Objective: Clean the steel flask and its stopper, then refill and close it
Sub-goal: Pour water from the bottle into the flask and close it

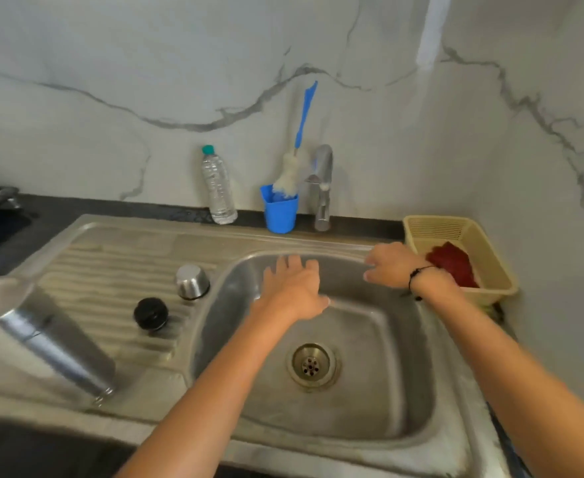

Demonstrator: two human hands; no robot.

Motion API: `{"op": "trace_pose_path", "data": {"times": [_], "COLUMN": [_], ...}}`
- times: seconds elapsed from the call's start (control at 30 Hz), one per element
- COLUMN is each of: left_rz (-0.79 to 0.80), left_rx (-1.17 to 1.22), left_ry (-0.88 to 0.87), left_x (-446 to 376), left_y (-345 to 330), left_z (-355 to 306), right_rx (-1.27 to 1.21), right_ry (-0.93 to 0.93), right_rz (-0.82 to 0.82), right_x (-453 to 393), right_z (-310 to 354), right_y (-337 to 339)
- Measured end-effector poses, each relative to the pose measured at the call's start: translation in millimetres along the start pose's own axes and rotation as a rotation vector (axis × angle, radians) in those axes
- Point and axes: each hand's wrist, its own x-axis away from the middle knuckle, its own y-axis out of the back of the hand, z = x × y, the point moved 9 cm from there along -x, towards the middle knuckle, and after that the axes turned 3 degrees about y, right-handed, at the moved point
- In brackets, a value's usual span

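A: Where is the tall brushed-steel flask (54, 334)?

B: At the near left, on the ribbed steel draining board (111, 257) of the sink. It looks upright, mouth uppermost, though the wide lens tilts and blurs it.

A: And its parts?

B: The round black stopper (150, 313) sits on the draining board, just right of the flask. The small steel cup-shaped cap (192, 281) stands mouth-down a little behind the stopper, near the edge of the stainless steel sink basin (380, 339).

A: What are the hands doing?

B: The left hand (292, 286) hangs over the far left part of the basin, palm down, fingers spread wide, holding nothing. The right hand (395, 265) is at the basin's far right rim, fingers loosely curled, also empty, with a dark band (418, 274) on the wrist. Whether it touches the rim I cannot tell.

A: What stands behind?

B: On the dark counter (118, 207) by the marble-patterned wall: a clear plastic water bottle with a green cap (217, 188), a blue plastic cup (280, 212) holding a blue-handled white bottle brush (288, 175), and a chrome tap (322, 188). To the right is a cream plastic basket (483, 250) with a red cloth (451, 262) in it.
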Motion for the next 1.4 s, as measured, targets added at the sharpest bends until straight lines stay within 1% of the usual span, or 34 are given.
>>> {"op": "trace_pose_path", "data": {"times": [0.07, 0.13, 0.23, 0.3, 0.37, 0.43, 0.47, 0.53, 0.57, 0.6, 0.63, 0.67, 0.73, 0.8, 0.87, 0.9, 1.0, 1.07, 1.13, 1.2, 1.27, 1.33, 1.4], "left_rz": [-0.149, -0.344, -0.666, -0.861, -0.992, -1.053, -1.062, -1.032, -0.99, -0.922, -0.817, -0.671, -0.325, -0.082, 0.06, 0.091, 0.13, 0.142, 0.092, -0.022, -0.134, -0.178, -0.224], "left_rx": [0.002, 0.043, 0.157, 0.239, 0.339, 0.472, 0.522, 0.608, 0.713, 0.854, 0.977, 1.044, 1.076, 1.122, 1.15, 1.151, 1.104, 1.083, 1.082, 1.035, 1.01, 1.104, 1.142], "left_ry": [0.104, 0.184, 0.238, 0.275, 0.353, 0.444, 0.504, 0.651, 0.727, 0.792, 0.844, 0.871, 0.833, 0.723, 0.601, 0.555, 0.491, 0.446, 0.348, 0.226, 0.145, 0.041, -0.054], "left_x": [28.9, 65.7, 134.2, 179.6, 214.9, 235.9, 242.6, 242.9, 238.2, 230.4, 220.1, 207.5, 181.2, 165.1, 151.2, 145.2, 130.7, 122.9, 113.9, 103.2, 96.3, 92.5, 90.9], "left_y": [35.5, 74.5, 129.8, 158.1, 172.1, 171.8, 165.5, 139.6, 118.6, 94.2, 68.4, 42.8, -3.3, -34.4, -52.6, -56.7, -56.8, -47.1, -22.1, 11.3, 39.2, 55.5, 67.3], "left_z": [34.3, 68.1, 117.7, 153.3, 196.4, 238.6, 262.1, 314.5, 340.7, 361.7, 378.4, 386.8, 388.2, 375.5, 370.2, 370.3, 376.1, 382.3, 386.0, 387.8, 386.6, 381.4, 380.3], "right_rx": [-0.113, -0.2, -0.341, -0.447, -0.559, -0.689, -0.752, -0.854, -0.88, -0.897, -0.905, -0.917, -0.95, -0.995, -1.084, -1.117, -1.139, -1.169, -1.263, -1.309, -1.283, -1.21, -1.11], "right_ry": [0.144, 0.294, 0.467, 0.511, 0.533, 0.512, 0.487, 0.413, 0.382, 0.356, 0.334, 0.307, 0.247, 0.199, 0.155, 0.129, 0.055, 0.042, 0.119, 0.19, 0.244, 0.328, 0.365], "right_rz": [0.027, 0.048, 0.056, 0.074, 0.109, 0.161, 0.212, 0.325, 0.368, 0.408, 0.444, 0.485, 0.561, 0.619, 0.667, 0.679, 0.667, 0.604, 0.446, 0.281, 0.139, -0.06, -0.195], "right_x": [4.8, 15.0, 23.9, 23.1, 23.0, 21.4, 19.7, 16.6, 14.6, 13.5, 12.2, 12.0, 11.4, 13.7, 15.8, 16.8, 15.6, 12.0, 5.9, -1.9, -12.0, -20.7, -24.1], "right_z": [63.4, 124.6, 200.4, 238.6, 272.9, 299.5, 313.3, 334.6, 342.5, 349.1, 356.3, 361.6, 371.0, 376.9, 385.2, 388.3, 395.3, 403.3, 413.7, 422.5, 424.4, 421.0, 420.6], "right_y": [2.9, 9.0, 16.6, 16.6, 12.4, 3.8, -4.5, -23.5, -33.1, -41.8, -50.5, -59.0, -76.5, -91.2, -104.1, -107.8, -110.4, -99.0, -74.9, -46.8, -26.9, -7.5, 2.1]}}
